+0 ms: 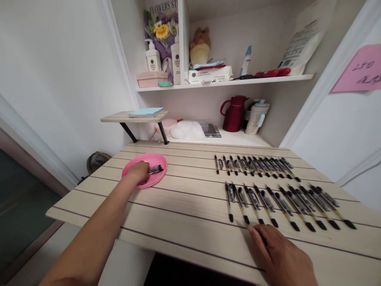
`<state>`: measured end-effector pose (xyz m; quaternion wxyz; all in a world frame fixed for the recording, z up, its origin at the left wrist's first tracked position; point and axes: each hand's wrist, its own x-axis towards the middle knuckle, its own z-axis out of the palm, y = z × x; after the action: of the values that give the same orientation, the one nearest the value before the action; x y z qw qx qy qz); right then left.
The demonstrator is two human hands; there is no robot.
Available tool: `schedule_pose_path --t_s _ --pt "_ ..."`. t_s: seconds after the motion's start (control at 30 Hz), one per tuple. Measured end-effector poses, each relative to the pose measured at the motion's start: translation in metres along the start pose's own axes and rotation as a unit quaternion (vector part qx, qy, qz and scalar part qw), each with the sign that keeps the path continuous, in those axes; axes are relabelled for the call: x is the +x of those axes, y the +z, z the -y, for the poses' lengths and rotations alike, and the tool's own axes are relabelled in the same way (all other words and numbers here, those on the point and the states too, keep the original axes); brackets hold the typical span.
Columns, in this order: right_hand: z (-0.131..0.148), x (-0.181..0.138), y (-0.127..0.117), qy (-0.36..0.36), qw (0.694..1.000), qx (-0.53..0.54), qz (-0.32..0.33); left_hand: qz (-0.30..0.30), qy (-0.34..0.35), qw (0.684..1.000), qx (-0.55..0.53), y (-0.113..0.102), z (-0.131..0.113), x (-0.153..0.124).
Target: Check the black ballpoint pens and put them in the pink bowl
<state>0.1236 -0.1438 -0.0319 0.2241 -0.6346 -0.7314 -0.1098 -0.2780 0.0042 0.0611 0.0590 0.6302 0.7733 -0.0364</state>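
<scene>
Stand (117,117): small, pale wood, dark legs, at the far left corner of the worktop (186,174); stack of papers (145,112) on top, light blue uppermost.

Left hand (137,171): back uppermost, reaching over the left part of a plate; fingers pointing down inside the rim, largely hidden. Grip: cannot tell whether open, closed or gripping anything.

Plate (154,158): pink, round, shallow; on the left part of the worktop, near the left edge.

Loose pens (156,169): small bunch, dark and clear, in the right part of the plate, just beside the left hand.

Bag (187,130): white, crumpled, beyond the far edge of the worktop.

Jug (234,114): dark red, handle to the left, upright beyond the far edge.

Far row of pens (255,165): side by side on the right half of the worktop, toward the far edge; black ends facing the near edge.

Right hand (276,252): over the near edge, right half; fingers curled, a fingertip just beside the second black end from the left in the nearer row. Grip: partly closed; dark item between fingers mostly covered, cannot tell whether gripped.

Near row of pens (294,205): parallel to the first, more widely spaced, extending toward the right edge.
</scene>
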Motion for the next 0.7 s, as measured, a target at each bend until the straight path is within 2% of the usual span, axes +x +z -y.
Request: schedule_pose_path --t_s 0.23,0.37,0.43,0.47,0.5,0.57,0.63,0.7 --pt "0.005 0.002 -0.004 0.007 1.000 0.027 -0.005 -0.017 0.005 1.000 0.003 -0.006 -0.007 -0.004" --pt "0.006 0.003 -0.005 0.015 0.998 0.060 -0.003 -0.089 0.030 0.995 -0.018 -0.025 -0.016 -0.015" --pt "0.007 0.005 -0.007 0.030 0.996 0.089 0.000 -0.118 0.062 0.986 -0.100 -0.031 -0.033 -0.030" --pt "0.008 0.007 -0.008 0.040 0.992 0.116 0.000 -0.116 0.089 0.969 -0.201 -0.030 -0.046 -0.040" --pt "0.010 0.010 -0.011 0.051 0.987 0.155 0.002 -0.080 0.117 0.934 -0.327 -0.027 -0.061 -0.053" --pt "0.018 0.017 -0.017 0.083 0.961 0.265 0.007 0.032 0.134 0.845 -0.516 -0.010 -0.099 -0.085" --pt "0.030 0.025 -0.022 0.126 0.910 0.395 0.013 0.177 0.165 0.763 -0.599 0.016 -0.139 -0.120" --pt "0.043 0.030 -0.025 0.174 0.842 0.511 0.013 0.276 0.173 0.708 -0.627 0.045 -0.173 -0.151"
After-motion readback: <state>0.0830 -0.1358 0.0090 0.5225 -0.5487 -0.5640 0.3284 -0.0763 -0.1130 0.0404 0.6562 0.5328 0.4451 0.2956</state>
